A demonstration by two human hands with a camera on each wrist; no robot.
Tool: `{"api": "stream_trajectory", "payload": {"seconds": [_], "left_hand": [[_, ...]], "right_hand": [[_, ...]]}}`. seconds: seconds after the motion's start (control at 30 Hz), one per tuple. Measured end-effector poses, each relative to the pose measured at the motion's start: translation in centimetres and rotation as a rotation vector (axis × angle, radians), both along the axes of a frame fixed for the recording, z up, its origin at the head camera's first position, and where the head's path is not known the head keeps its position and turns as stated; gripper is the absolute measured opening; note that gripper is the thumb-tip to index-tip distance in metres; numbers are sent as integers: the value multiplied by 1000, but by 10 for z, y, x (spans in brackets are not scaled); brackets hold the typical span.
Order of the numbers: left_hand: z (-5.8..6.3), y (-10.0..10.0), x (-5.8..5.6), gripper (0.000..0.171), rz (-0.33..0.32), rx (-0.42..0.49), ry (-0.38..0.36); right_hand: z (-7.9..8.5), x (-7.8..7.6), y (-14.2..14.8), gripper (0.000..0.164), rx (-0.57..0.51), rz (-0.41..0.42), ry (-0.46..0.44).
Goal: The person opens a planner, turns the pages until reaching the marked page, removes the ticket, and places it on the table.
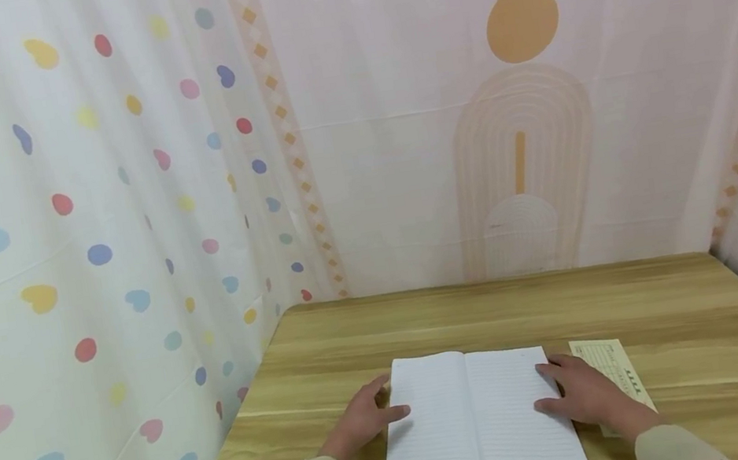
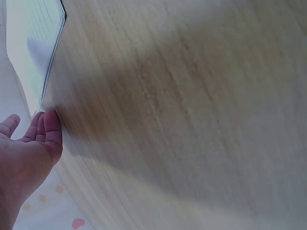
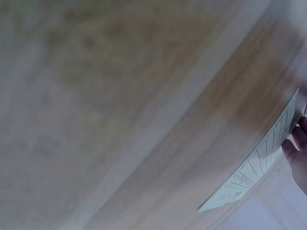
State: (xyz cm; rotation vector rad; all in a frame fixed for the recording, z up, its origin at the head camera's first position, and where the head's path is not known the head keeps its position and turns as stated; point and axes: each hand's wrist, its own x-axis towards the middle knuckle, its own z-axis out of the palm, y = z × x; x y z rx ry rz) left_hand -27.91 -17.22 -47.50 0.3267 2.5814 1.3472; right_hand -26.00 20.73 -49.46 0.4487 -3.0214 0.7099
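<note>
An open notebook (image 1: 433, 419) with white lined pages lies flat on the wooden table. At its left edge is my left hand (image 1: 363, 419), thumb stretched over the page margin. In the left wrist view, the left hand (image 2: 31, 153) has its fingertips touching the notebook's edge (image 2: 53, 52), with the thumb held apart from them. On the other side, my right hand (image 1: 582, 391) rests at the right edge, its thumb and a finger reaching over the right page. Only part of the right hand (image 3: 300, 153) shows in the right wrist view, so its hold is largely hidden.
A pale yellow printed slip (image 1: 614, 364) lies right of the notebook, partly covered by the right hand and forearm. The wooden table (image 1: 495, 306) meets a patterned curtain (image 1: 393, 202) at the back and a dotted curtain (image 1: 135, 297) on the left.
</note>
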Motion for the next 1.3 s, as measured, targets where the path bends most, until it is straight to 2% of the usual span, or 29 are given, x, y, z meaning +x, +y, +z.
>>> {"api": "stream_trajectory", "payload": {"seconds": [0.33,0.57,0.8,1.03,1.3], "left_hand": [[-5,1,-6,81,27,4,-7],[-5,3,-8,84,34,70,-34],[-4,9,-8,85,61,93,-46],[-11,10,-15,86,128,170,-123],[-10,22,-13,86,120,271,-166]], "right_hand": [[-4,-1,2,71,5,10,7],[-8,-2,3,71,9,2,6],[-9,-1,3,71,-3,2,2],[-9,-1,3,72,-5,-3,-10],[-8,0,4,72,-9,5,-2]]}}
